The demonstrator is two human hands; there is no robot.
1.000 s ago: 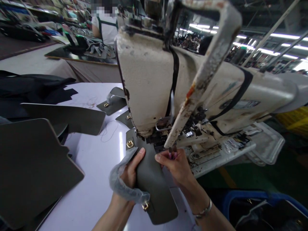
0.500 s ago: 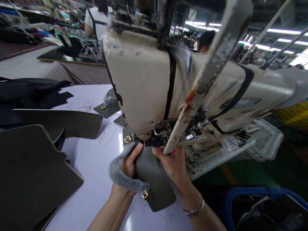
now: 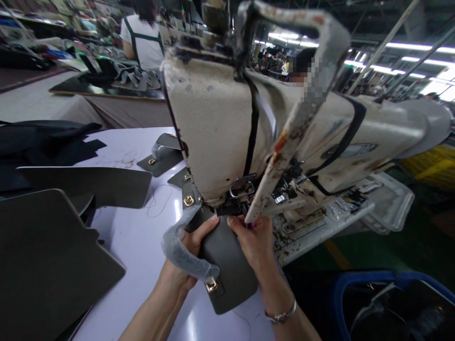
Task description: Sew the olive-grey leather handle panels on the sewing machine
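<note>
A dark grey bag panel (image 3: 231, 265) lies under the head of a worn cream sewing machine (image 3: 213, 123). Its plastic-wrapped handle (image 3: 185, 258) arches over my left hand (image 3: 194, 244), fixed by gold-coloured hardware (image 3: 212, 285). My left hand grips the panel's left edge, thumb on top near the presser foot. On the right side, my right hand (image 3: 254, 237) pinches the panel close to the needle area, thumb on top. The machine's rusty lever bar (image 3: 275, 161) crosses in front of that hand. Where the needle meets the panel is hidden.
Large grey panels (image 3: 50, 265) lie on the white table (image 3: 142, 246) at left, with black fabric (image 3: 46, 147) behind. Another handled piece (image 3: 161, 158) rests beyond the machine. A blue-rimmed bin (image 3: 337, 303) stands at lower right. A person in white (image 3: 144, 40) is in the background.
The view has shifted slightly, showing more of the pieces behind the machine. Both hands keep their hold on the panel, its upper part still at the presser foot.
</note>
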